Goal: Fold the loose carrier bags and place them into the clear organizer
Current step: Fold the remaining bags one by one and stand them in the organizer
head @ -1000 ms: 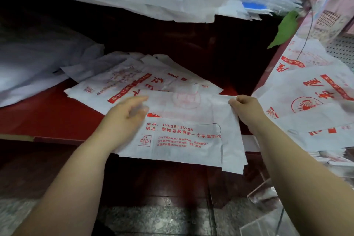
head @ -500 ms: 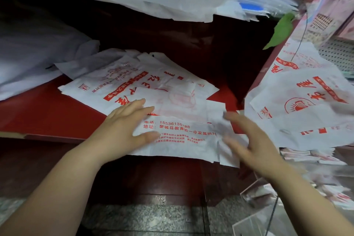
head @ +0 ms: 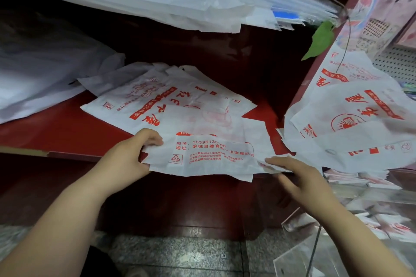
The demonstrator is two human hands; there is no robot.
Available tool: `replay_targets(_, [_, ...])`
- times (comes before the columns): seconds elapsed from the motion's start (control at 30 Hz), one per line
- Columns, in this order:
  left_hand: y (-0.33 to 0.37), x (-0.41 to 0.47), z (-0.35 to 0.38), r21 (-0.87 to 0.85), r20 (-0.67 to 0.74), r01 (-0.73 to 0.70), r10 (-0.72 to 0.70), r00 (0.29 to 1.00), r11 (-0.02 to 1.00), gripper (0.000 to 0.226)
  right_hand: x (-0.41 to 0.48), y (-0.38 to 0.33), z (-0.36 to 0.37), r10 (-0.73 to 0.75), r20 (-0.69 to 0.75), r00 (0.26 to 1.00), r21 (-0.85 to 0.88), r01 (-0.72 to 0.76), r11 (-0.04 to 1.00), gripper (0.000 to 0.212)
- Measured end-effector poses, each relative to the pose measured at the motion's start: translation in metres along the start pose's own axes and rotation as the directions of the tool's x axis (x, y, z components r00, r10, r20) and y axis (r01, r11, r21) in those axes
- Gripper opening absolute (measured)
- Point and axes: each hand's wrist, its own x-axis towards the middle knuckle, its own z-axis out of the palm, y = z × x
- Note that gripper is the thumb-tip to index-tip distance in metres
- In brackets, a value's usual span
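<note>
Speckled stone floor (head: 180, 254) fills the bottom edge. At lower right the clear organizer (head: 297, 263) shows only as glassy, blurred panels, cut off by the frame. Above it the left hand (head: 126, 157) pinches the left edge of a thin white carrier bag (head: 209, 159), thumb on top. The right hand (head: 299, 177), motion-blurred, lays straight fingers on the bag's right corner. The bag overhangs the front of the red surface (head: 56, 128). Its red print reads "电话: 15536135", a crease hiding a digit before "88", then "地址: 黎城县教育", beside a recycling triangle marked "02". Behind lies a crinkled pile of like bags (head: 171, 101) with brushed red characters. More bags (head: 360, 123) droop at right, below a green leaf (head: 320, 40).
</note>
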Motion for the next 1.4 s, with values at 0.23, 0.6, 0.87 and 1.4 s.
replay_targets(0.23, [0.000,0.004,0.000,-0.100,-0.055,-0.051,0.046,0.997,0.994,0.082,0.006,-0.001,-0.002,0.089,0.009,0.996,0.139,-0.090,0.986,0.025])
replay_targets(0.6, [0.013,0.003,-0.003,-0.149,-0.003,0.043,-0.043,0.999,0.988,0.015,0.005,-0.004,-0.011,0.198,0.030,0.980,0.178,-0.200,0.963,0.041])
replay_targets(0.87, [0.019,0.015,0.007,-0.277,-0.298,0.182,-0.265,0.917,0.943,0.034,0.032,-0.020,-0.010,0.327,-0.095,0.940,0.349,-0.276,0.895,0.036])
replay_targets(1.4, [0.019,0.033,0.014,0.232,-0.471,0.402,-0.260,0.843,0.886,0.039,0.078,-0.035,0.029,0.472,-0.065,0.879,-0.404,-0.456,0.793,0.031])
